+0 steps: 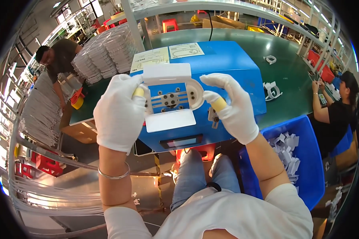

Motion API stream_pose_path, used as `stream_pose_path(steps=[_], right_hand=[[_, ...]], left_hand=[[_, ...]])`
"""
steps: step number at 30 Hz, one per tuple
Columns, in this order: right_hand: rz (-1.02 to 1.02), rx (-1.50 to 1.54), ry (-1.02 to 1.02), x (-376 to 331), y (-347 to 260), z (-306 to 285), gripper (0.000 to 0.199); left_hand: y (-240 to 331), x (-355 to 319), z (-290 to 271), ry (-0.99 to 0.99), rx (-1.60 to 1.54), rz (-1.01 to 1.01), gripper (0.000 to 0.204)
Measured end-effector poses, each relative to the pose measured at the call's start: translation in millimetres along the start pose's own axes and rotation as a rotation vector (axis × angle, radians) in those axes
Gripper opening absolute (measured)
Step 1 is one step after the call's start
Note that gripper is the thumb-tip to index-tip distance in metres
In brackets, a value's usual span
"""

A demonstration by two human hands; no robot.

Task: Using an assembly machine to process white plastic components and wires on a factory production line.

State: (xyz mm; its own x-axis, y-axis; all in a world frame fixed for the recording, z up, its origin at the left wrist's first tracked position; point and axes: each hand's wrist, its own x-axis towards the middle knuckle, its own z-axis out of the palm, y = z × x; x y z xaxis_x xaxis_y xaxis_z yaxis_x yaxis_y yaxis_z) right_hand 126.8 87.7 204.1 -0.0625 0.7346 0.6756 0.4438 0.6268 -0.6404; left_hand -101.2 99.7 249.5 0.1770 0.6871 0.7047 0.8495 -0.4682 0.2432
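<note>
A blue machine [235,63] stands on the green bench before me, with a metal fixture [170,99] on its front. White plates lie above and below the fixture: an upper white flap [167,72] and a lower white flap [170,120]. At the fixture's right end sits a white rounded piece [194,95]. My left hand [121,113], in a white glove with yellow tape on the thumb, is closed at the fixture's left end; what its fingers hold is hidden. My right hand [233,107], gloved the same way, is open beside the rounded piece, thumb and fingers apart.
A blue bin [309,159] of white pieces stands at my right. Two white coils [270,59] [272,91] lie on the green bench [291,79]. White bundles [107,53] are stacked at left, near a person [64,55]; another person [335,115] sits at right.
</note>
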Motion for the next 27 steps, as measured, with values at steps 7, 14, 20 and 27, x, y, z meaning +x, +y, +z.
stream_pose_path(steps=[7,14,20,27], right_hand=[[0.348,0.26,-0.146,11,-6,8,0.038],[0.274,0.364,-0.41,31,12,-9,0.054],[0.054,0.144,-0.398,70,-9,4,0.034],[0.04,0.149,-0.378,69,-10,31,0.02]], left_hand=[[-33,-2,13,-0.267,-0.695,-0.431,0.039],[-31,-67,55,0.222,-0.899,-0.465,0.046],[7,-94,71,0.03,-1.645,-0.741,0.04],[-6,-85,98,-0.217,-1.799,-0.704,0.038]])
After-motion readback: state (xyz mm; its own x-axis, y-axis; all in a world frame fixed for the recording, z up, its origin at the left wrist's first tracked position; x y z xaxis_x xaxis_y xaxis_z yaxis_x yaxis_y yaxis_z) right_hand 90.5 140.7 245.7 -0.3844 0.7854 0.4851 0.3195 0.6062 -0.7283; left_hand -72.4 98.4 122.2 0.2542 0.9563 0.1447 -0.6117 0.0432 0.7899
